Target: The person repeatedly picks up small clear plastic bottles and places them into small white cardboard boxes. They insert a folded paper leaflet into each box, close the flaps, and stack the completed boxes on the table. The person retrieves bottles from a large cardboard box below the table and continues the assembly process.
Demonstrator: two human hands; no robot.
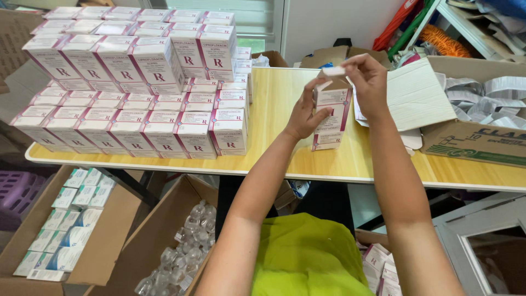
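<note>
I held one carton (331,118) upright on the tabletop (285,159), my left hand (305,113) in a closed grip around its left side. My right hand (366,82) pinched its top flap (333,71) between finger and thumb. Left of my grip stood stacked cartons (137,93) in two tiers, too many to count surely. Right of my grip sat one open box (471,142) of folded leaflets (493,101). Below my arms, two floor boxes (109,241) held small packs (71,219) and clear vials (183,257).
</note>
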